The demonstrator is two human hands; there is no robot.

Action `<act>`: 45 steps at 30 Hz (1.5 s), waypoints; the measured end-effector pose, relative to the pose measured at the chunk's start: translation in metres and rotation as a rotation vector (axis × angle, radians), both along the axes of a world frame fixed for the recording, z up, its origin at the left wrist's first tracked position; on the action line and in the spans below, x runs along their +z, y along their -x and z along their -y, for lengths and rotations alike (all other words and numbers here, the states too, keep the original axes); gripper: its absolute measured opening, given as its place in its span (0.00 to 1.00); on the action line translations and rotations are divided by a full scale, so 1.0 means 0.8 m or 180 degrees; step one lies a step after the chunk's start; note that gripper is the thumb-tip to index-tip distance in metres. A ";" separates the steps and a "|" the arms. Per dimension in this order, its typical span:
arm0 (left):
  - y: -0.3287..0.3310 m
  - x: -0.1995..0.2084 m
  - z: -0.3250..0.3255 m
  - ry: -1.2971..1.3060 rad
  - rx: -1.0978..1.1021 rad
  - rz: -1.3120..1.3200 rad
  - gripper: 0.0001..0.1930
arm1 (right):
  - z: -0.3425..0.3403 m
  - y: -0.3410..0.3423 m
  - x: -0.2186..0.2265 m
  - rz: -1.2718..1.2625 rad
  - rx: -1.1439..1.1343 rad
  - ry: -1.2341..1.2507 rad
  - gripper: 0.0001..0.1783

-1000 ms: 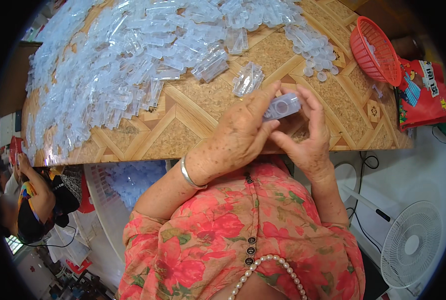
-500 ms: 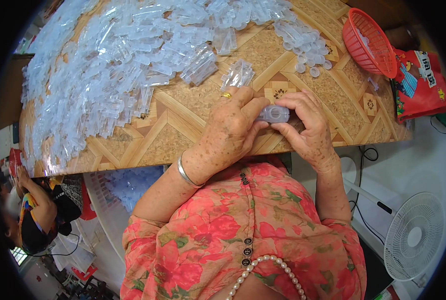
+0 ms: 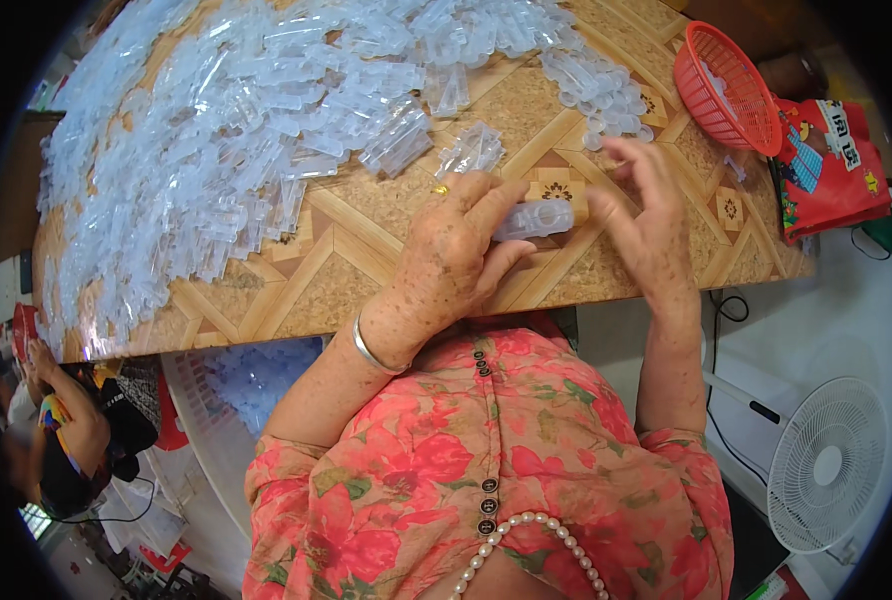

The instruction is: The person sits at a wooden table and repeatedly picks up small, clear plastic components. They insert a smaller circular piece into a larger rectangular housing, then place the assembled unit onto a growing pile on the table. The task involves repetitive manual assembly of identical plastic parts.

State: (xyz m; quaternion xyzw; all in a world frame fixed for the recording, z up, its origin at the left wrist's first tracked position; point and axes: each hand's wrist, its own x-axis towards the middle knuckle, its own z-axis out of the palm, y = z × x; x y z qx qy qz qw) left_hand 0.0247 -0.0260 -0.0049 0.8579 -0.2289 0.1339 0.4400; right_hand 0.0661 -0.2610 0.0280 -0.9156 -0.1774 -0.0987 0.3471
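Note:
Over the near edge of the table, my left hand (image 3: 458,240) grips a translucent, pale bluish plastic piece (image 3: 536,219) with a round shape at its outer end, pinched between thumb and fingers. My right hand (image 3: 646,215) is apart from it on the right, thumb and fingers spread, nothing visible in them. Just beyond its fingertips lies a group of small round translucent plastic discs (image 3: 603,100). A few clear plastic pieces (image 3: 472,148) rest beyond my left hand. The big heap of translucent plastic pieces (image 3: 236,120) spreads over the left and far table.
A red plastic basket (image 3: 728,90) stands at the far right beside a red printed bag (image 3: 834,170). Below the table's right side is a white fan (image 3: 826,465). At lower left, a white tub (image 3: 191,385) holds bluish pieces, near another person's arm (image 3: 71,400).
My right hand has let go of the plastic piece, opened and moved right and away toward the discs. The left hand keeps hold of the piece, shifting slightly left.

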 end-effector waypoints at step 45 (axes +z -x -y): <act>-0.002 0.006 -0.005 -0.0040 -0.0083 -0.0078 0.28 | 0.018 0.018 0.013 -0.1052 -0.0146 0.0641 0.11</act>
